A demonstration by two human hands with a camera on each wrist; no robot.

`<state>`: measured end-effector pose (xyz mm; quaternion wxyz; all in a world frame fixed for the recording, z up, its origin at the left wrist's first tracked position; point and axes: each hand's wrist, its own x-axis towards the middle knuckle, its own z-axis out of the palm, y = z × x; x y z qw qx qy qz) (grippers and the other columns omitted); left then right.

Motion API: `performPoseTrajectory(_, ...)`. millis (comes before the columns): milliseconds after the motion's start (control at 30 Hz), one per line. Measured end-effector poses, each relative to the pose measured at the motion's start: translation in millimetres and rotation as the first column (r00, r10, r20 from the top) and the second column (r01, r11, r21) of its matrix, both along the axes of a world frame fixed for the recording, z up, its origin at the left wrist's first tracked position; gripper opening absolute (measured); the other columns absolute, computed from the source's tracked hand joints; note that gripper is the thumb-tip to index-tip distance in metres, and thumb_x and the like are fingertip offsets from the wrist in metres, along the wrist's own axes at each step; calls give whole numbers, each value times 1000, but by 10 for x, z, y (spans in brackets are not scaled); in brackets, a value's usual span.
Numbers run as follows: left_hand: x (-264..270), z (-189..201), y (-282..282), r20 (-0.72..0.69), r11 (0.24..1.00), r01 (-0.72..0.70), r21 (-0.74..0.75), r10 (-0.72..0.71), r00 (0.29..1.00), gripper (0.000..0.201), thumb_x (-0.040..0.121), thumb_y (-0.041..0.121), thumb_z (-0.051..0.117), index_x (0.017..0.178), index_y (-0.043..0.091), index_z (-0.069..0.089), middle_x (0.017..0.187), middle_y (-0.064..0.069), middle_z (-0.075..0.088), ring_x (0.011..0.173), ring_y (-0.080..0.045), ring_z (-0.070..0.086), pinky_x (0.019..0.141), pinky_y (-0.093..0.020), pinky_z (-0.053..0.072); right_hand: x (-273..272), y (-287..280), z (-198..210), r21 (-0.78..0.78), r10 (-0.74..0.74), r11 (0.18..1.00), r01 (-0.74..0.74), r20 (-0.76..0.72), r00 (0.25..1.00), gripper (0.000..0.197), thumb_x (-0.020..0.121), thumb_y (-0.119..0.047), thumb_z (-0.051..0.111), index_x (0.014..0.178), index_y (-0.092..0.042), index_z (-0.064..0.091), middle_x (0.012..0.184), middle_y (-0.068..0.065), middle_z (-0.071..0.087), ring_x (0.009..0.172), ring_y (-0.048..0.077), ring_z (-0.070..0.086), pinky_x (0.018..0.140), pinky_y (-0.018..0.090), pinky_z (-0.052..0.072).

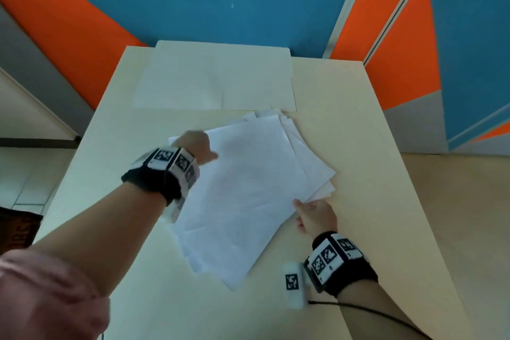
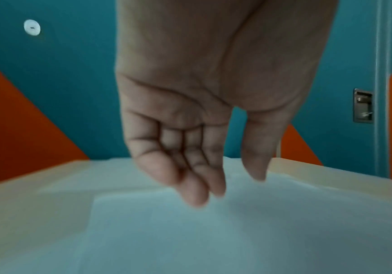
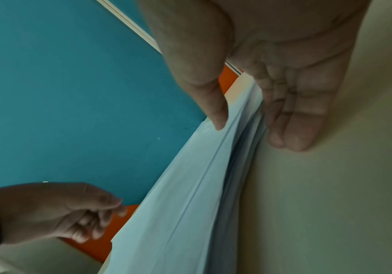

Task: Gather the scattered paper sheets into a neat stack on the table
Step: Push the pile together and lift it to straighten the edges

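**Mia:** Where are the paper sheets point(image 1: 242, 196)?

**Ben:** They lie in a messy white pile on the table point(image 1: 358, 146), between the two hands. Their edges fan out and do not line up.

**Mia:** What is the left hand point(image 1: 194, 146) doing?

**Ben:** It is over the far left corner of the pile. From the wrist view its fingers point(image 2: 190, 178) hang down, a bit bent and loose, with nothing in them. The tips are very near the top sheet. I cannot tell if they touch it.

**Mia:** And the right hand point(image 1: 314, 217)?

**Ben:** It is at the right edge of the pile. Its thumb point(image 3: 213, 103) sits on top of the sheets, and its fingers point(image 3: 296, 120) are down on the table side. It pinches the edge between them.

**Mia:** What is past the hands?

**Ben:** A cream folder point(image 1: 215, 77) lies flat at the far side of the table. Just left of the right wrist lies a small white block point(image 1: 294, 284) with a black square mark.
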<state>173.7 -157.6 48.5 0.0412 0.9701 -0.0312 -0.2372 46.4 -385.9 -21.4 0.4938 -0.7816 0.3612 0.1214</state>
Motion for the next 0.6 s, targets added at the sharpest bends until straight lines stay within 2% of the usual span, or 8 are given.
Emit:
performPoseTrajectory(67,255,-17,-29,134,994,-80,-74,90,987,45,89,33,54,118,-1,60,124,-18,59,115,-32,56,95,-37,46,32,-23,25,9,-45,999,45,25,999,33,83,-22,63,70,7,56,65,17,53,60,26,51,70,40,49)
performPoseTrajectory(133,335,-132,-34,104,990,-116,-86,125,987,63,87,38,56,138,3,40,143,-18,40,131,-34,40,109,-42,36,19,-38,-22,37,-107,994,106,29,994,46,82,-21,64,94,22,53,69,17,50,62,25,48,71,39,47)
performPoseTrajectory(167,330,-210,-17,58,987,-142,-74,146,988,71,87,42,56,142,4,32,147,-18,34,136,-34,35,111,-43,32,-9,-22,-40,60,-131,990,130,-1,991,42,82,-23,65,102,13,57,71,17,52,61,25,49,74,41,49)
performPoseTrajectory(233,266,-368,32,-11,983,-175,-47,175,985,79,84,50,55,145,9,26,148,-18,31,137,-35,31,111,-44,32,-69,36,-84,117,-165,978,171,-60,984,26,79,-25,67,86,-5,53,70,14,54,59,23,52,82,41,52)
performPoseTrajectory(300,164,-440,30,-100,981,-164,-105,154,983,76,85,48,55,145,12,28,148,-16,35,137,-33,34,111,-41,32,-90,75,-137,170,-189,965,197,-64,980,35,73,-27,72,80,1,54,80,13,60,74,26,59,86,39,52)
performPoseTrajectory(400,-21,-426,-26,-233,972,-161,-171,119,965,67,87,46,55,142,12,38,149,-12,37,137,-29,36,110,-36,29,-87,63,-166,143,-288,944,297,-78,954,64,70,-23,76,121,7,50,119,15,59,110,33,59,95,39,49)
performPoseTrajectory(500,-158,-441,0,-188,937,-296,-187,261,947,69,83,48,59,138,10,42,143,-15,42,132,-32,41,105,-38,35,-68,12,-110,84,-289,950,301,-128,949,61,69,-16,76,121,4,52,127,15,56,104,32,59,85,34,51)
performPoseTrajectory(600,-293,-470,27,-312,832,-435,-344,336,889,70,80,32,69,138,5,41,141,-14,48,127,-31,49,104,-38,40,-75,4,-67,27,-238,969,245,-153,959,56,71,-12,73,121,-1,51,128,17,49,93,30,55,70,30,43)
